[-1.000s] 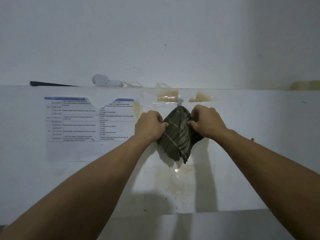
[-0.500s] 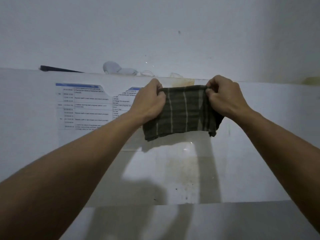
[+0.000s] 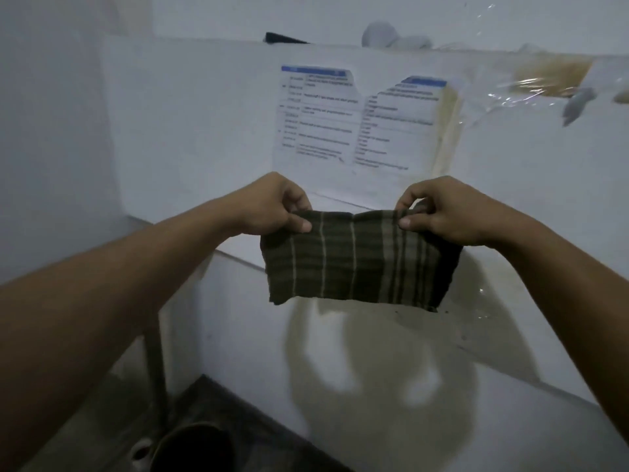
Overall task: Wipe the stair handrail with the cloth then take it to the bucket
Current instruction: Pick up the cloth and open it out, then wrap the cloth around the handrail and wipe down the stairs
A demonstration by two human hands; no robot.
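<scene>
A dark green cloth with pale stripes hangs spread flat in front of a white wall. My left hand pinches its top left corner and my right hand pinches its top right corner, so the cloth is stretched between them. A dark round bucket stands on the floor at the bottom left, below my left forearm; only part of it shows. No handrail is clearly visible.
A printed paper sheet is taped to the white wall above the cloth. On the ledge on top lie a dark flat object and a white lump. A thin metal post stands by the bucket. Brown stains mark the wall.
The cloth went from bunched between my hands to spread flat. My view has swung down and left, so the bucket and floor now show.
</scene>
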